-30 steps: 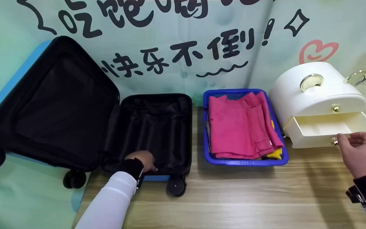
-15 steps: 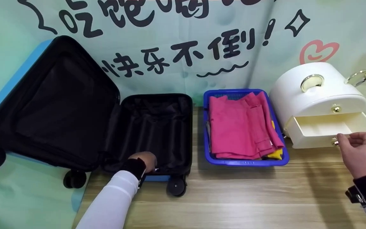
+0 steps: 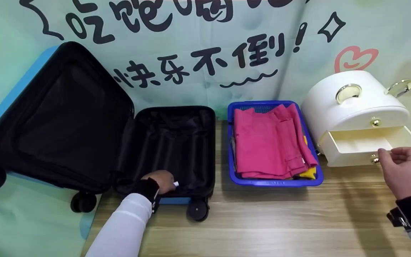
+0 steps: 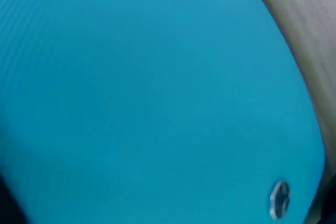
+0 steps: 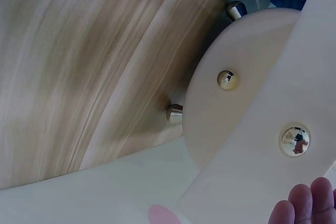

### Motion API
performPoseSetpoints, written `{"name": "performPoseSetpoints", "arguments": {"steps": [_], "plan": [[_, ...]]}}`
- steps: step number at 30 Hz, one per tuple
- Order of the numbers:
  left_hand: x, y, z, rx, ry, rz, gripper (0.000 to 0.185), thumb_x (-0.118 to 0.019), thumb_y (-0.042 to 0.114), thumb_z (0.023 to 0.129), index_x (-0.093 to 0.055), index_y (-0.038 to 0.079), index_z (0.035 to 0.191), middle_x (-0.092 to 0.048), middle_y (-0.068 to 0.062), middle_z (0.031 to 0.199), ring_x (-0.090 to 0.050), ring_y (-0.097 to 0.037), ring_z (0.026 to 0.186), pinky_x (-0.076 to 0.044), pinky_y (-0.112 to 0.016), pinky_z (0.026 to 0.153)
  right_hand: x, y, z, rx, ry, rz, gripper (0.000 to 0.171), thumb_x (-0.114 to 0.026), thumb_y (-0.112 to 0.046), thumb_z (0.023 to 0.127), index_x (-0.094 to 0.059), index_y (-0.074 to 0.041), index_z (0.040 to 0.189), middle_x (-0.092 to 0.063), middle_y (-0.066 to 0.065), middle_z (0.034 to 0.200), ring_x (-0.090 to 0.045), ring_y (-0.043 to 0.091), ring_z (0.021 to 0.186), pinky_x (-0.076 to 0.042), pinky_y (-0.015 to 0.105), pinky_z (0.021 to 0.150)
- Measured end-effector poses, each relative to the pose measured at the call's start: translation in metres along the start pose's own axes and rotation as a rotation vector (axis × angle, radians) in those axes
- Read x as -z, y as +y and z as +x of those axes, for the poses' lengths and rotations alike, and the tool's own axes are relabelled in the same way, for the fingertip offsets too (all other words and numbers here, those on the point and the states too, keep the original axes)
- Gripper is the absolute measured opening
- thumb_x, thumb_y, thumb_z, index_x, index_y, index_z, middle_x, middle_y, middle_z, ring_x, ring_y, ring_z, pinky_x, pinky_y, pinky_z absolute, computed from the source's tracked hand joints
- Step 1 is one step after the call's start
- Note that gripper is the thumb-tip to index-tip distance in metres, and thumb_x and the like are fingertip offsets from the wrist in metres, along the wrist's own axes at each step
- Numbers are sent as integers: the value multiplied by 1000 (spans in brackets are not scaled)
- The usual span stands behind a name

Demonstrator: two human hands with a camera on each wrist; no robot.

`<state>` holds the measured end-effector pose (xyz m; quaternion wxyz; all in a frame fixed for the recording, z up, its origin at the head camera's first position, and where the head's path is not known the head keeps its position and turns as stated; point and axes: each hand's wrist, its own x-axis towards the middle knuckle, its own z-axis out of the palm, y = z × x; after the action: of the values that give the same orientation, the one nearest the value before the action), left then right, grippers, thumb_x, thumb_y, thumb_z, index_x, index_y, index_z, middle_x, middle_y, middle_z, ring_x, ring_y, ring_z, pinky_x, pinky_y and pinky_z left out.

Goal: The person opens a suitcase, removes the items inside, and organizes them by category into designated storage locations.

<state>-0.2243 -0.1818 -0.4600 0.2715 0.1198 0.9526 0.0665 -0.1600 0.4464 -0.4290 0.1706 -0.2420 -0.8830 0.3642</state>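
1. The drawer (image 3: 366, 145) of the cream jewellery box (image 3: 355, 107) is pulled out at the right end of the wooden table (image 3: 262, 221); its inside shows only pale, bare dividers.
2. The right hand (image 3: 403, 171) is at the drawer's front, thumb and forefinger closing narrowly just beside the small gold knob (image 3: 374, 159). Whether they actually pinch it I cannot tell; the right wrist view shows fingertips (image 5: 302, 203) under the drawer's front panel.
3. The left hand (image 3: 161, 180) rests inside the near edge of the suitcase (image 3: 170, 150), fingers curled round a small white object (image 3: 176, 184) that is too small to identify.
4. The suitcase lies open at the table's left end, black lining showing in both halves, lid (image 3: 59, 117) leaning back against the wall; nothing else shows inside.
5. Between suitcase and jewellery box sits a blue basket (image 3: 273, 182), holding folded pink cloth (image 3: 266, 142) with a yellow piece (image 3: 309, 174) peeking out beneath.
6. The left wrist view shows mainly the blue shell (image 4: 157, 103).
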Motion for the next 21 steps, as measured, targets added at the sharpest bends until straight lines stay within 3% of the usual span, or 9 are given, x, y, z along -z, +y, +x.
{"name": "performPoseSetpoints", "arguments": {"steps": [2,6,11,13,15,19,21], "plan": [[0,-2,0,13,48,-56,17,-65,17,93,-66,9,78,-67,-4,79,-57,-17,74,-52,-35,78,-1,-2,0,-3,16,10,18,-68,-38,99,-60,-22,101,-49,-35,74,-51,-15,67,-43,4,60],[5,-1,2,50,203,-172,8,-67,17,96,-68,10,92,-70,-5,86,-62,-21,80,-53,-39,81,-3,-12,-4,15,66,37,14,-71,-35,98,-59,-28,96,-50,-34,76,-51,-14,70,-42,2,63],[16,14,2,48,410,-287,10,-71,23,97,-71,14,101,-74,-5,96,-67,-25,88,-55,-46,86,-13,-38,-12,132,110,73,19,-74,-28,97,-68,-11,101,-51,-35,80,-51,-16,75,-40,2,71],[22,26,1,25,474,-316,11,-73,25,96,-72,16,102,-73,-2,95,-66,-24,87,-54,-45,85,-20,-53,-17,198,105,70,29,-75,-26,96,-70,0,107,-57,-28,85,-51,-17,77,-40,2,75],[28,42,-1,-9,524,-346,12,-74,26,96,-72,17,104,-72,0,95,-66,-22,87,-54,-43,85,-28,-69,-22,278,69,64,33,-75,-26,97,-70,4,111,-69,-11,91,-50,-19,80,-39,4,78],[37,80,-4,-111,607,-360,21,-78,31,95,-73,17,110,-72,0,99,-68,-20,90,-55,-41,85,-47,-104,-38,469,-71,68,34,-75,-25,98,-72,2,118,-76,21,111,-52,-17,88,-40,5,81],[41,100,-7,-172,627,-358,26,-79,33,95,-73,17,114,-72,0,102,-68,-19,91,-56,-40,85,-60,-122,-48,577,-159,85,33,-75,-20,98,-73,1,123,-76,22,113,-61,-6,93,-42,6,83]]}}
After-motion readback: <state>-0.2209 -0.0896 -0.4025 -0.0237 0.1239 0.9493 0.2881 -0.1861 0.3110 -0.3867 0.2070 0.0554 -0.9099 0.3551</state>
